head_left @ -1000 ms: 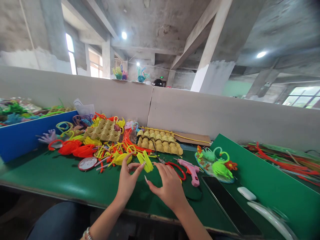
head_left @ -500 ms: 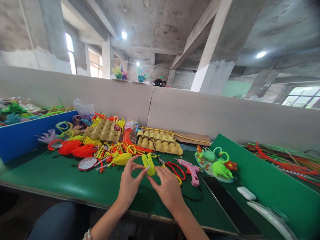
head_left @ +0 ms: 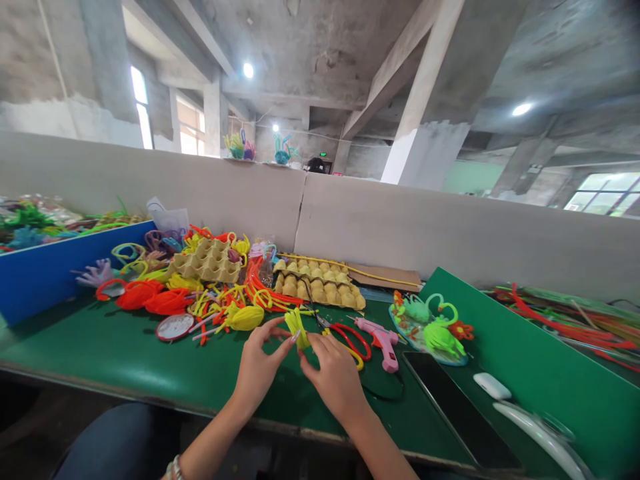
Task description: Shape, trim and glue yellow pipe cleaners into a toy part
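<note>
Between my fingertips, over the green table (head_left: 200,373), is a small bundle of yellow pipe cleaners (head_left: 299,325). My left hand (head_left: 263,360) pinches its left side with thumb and fingers. On the right side my right hand (head_left: 333,370) presses in with its fingers and thumb, which partly hide the bundle. Just left of my hands lies a rounded yellow pipe-cleaner piece (head_left: 247,318). Scissors with red handles (head_left: 354,341) lie close behind my right hand, beside a pink glue gun (head_left: 381,341).
Egg trays (head_left: 320,283) and heaps of red and yellow pipe cleaners (head_left: 150,297) fill the back left. To the right are a decorated board with green swans (head_left: 435,330), a black phone (head_left: 457,407) and a white case (head_left: 493,385). Blue (head_left: 65,267) and green (head_left: 540,373) dividers flank the table.
The yellow bundle looks narrower and more tilted between my fingers. My right fingers have shifted slightly left, further around it. Everything else on the table stays in place.
</note>
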